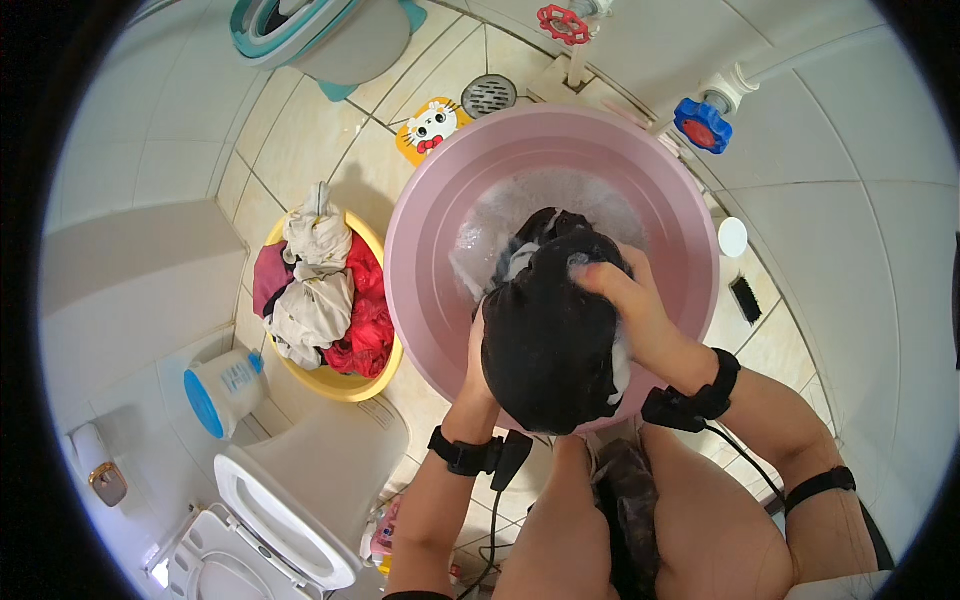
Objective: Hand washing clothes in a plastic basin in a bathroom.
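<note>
A wet black cloth item (555, 345), streaked with white suds, is held up between my two hands above a large pink plastic basin (420, 225). My left hand (480, 367) grips its left side, the fingers mostly hidden behind the fabric. On the upper right, my right hand (626, 292) presses its thumb on the cloth, with foam around the thumb. Soapy water (555, 187) with white foam shows in the basin beyond the bundle. Darker, foamy folds of fabric hang at the far side of the bundle. Both wrists wear black straps with cabled devices.
Left of the basin, a yellow basket (337, 386) holds red, white and dark clothes. A white toilet (300, 517) and a blue-lidded container (225, 394) stand lower left. A black-bristled brush (745, 300) and a white round object (732, 237) lie right. Valves (703, 125) project from the wall.
</note>
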Demonstrator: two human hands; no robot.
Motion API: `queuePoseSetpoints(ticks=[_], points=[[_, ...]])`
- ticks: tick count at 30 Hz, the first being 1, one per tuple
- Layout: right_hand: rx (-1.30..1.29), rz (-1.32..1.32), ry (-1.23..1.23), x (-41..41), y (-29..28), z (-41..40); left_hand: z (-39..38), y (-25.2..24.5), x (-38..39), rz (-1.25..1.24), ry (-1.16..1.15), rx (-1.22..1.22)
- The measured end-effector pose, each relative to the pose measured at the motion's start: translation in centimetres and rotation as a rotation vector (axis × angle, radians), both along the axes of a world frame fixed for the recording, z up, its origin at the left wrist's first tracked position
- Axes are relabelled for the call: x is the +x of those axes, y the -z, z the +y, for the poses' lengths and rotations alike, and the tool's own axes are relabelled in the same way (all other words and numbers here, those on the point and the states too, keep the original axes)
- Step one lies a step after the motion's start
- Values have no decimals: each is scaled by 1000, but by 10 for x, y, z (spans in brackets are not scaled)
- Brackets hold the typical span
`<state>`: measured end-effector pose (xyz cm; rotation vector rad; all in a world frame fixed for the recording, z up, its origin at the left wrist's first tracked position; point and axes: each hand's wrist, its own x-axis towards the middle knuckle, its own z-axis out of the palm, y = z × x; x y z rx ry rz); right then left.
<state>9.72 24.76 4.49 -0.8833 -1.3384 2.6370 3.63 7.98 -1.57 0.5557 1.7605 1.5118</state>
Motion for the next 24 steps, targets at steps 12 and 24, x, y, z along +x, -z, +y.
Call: queuePoseSetpoints(ticks=[12,24], points=[[-211,102,-148,17,81,6,-48,2,32,-1031,-483,217],[-622,-241,113,-7,62,-7,-70,-19,40,-991,-527,166]])
